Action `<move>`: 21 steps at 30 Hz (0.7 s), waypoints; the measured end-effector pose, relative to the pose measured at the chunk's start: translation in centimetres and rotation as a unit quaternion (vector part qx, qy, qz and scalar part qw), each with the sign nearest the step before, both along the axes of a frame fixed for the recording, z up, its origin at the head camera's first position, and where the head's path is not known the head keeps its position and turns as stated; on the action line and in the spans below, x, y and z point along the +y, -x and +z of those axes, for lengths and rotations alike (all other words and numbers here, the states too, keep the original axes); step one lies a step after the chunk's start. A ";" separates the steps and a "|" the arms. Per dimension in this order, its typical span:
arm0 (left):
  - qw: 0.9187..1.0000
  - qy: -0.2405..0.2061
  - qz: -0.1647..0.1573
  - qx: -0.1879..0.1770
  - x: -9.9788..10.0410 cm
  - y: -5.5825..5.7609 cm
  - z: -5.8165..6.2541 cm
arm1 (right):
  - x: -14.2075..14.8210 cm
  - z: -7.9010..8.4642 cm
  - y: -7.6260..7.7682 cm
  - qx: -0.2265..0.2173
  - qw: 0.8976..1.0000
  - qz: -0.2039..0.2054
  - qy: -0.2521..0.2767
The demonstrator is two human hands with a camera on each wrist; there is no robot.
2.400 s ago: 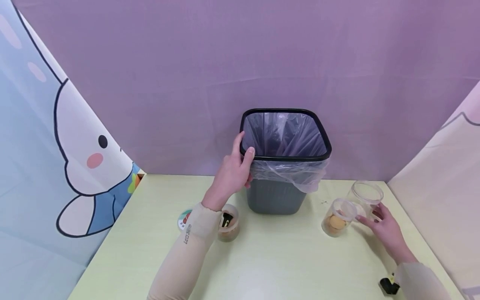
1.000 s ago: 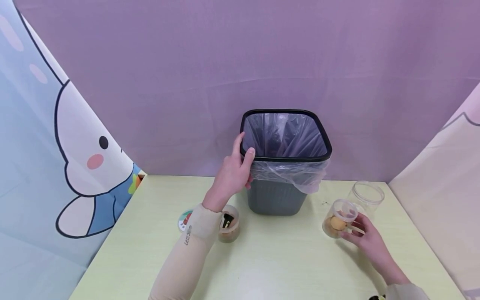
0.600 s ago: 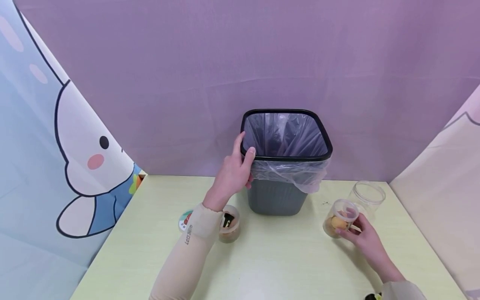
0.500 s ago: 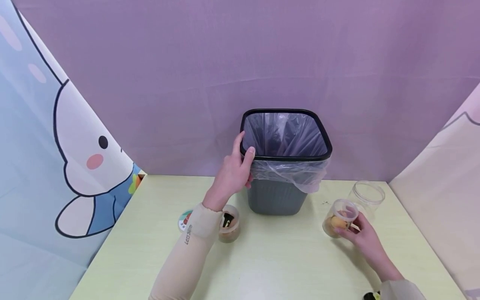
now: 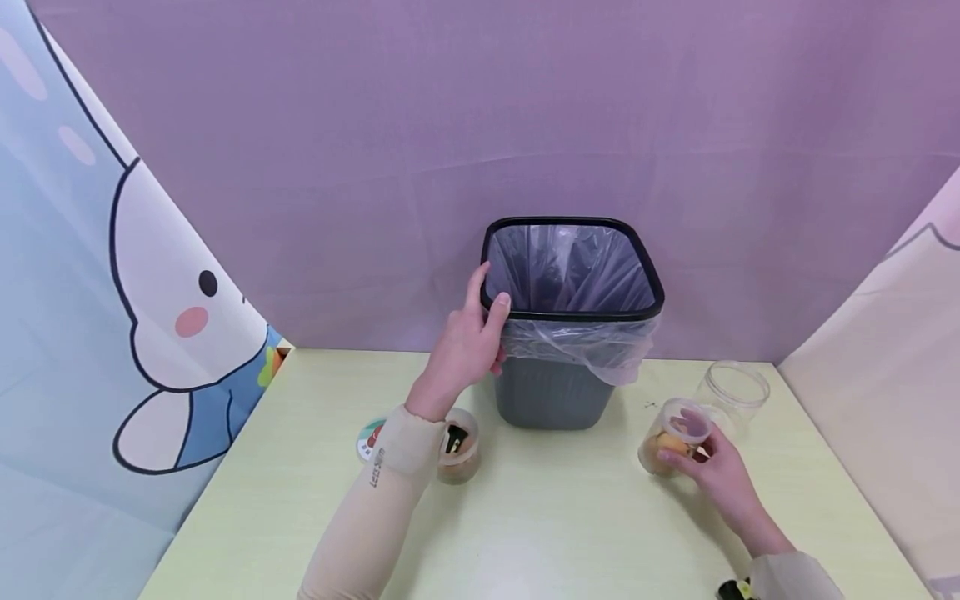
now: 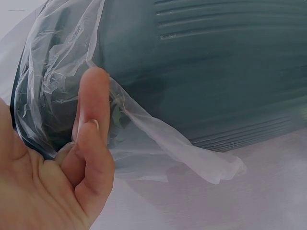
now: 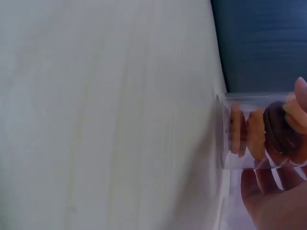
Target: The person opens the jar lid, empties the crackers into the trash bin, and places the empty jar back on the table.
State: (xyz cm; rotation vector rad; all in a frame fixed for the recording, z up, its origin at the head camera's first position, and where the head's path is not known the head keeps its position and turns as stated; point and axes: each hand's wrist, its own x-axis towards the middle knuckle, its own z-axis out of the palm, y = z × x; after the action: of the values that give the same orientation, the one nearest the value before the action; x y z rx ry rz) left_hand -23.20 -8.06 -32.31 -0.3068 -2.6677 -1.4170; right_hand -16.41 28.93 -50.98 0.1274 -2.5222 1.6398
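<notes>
My left hand (image 5: 463, 346) grips the left front corner of a grey trash bin (image 5: 555, 396), thumb on its black rim. A clear plastic liner (image 6: 201, 160) folds over that rim and hangs down outside; in the left wrist view my fingers lie against it. On the right, my right hand (image 5: 720, 479) holds a clear plastic jar (image 5: 652, 454), thumb in front and fingers behind. Round sandwich cookies (image 7: 255, 134), tan and dark brown, are stacked inside it. Whether the jar's base touches the table cannot be told.
A second clear jar (image 5: 737, 392) stands behind the right hand. Left of the bin are a small tub (image 5: 459, 467) with a black item inside and a round printed lid (image 5: 369, 439), partly behind the left sleeve. A black object (image 5: 733, 590) lies by the right cuff.
My right hand has gone from the rear jar to the front jar, taken hold of it and shifted it slightly left. The left hand has stayed on the bin.
</notes>
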 end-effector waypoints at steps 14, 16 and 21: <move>1.000 -0.003 -0.002 0.009 -0.1 0.2 -0.2 | -4.3 0.7 -1.6 0.016 0.997 0.064 0.029; 1.000 -0.003 -0.002 0.009 -0.1 0.1 -0.2 | -5.1 0.6 -2.0 0.018 0.996 0.078 0.035; 1.000 -0.003 -0.001 0.010 -0.1 0.1 -0.1 | -7.3 0.3 -2.8 0.031 0.993 0.110 0.037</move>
State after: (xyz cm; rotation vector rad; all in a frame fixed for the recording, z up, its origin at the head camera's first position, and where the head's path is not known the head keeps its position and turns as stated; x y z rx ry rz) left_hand -23.25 -8.20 -32.45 -0.3210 -2.6477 -1.4158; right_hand -13.57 21.67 -50.72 0.4574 -2.4731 1.7741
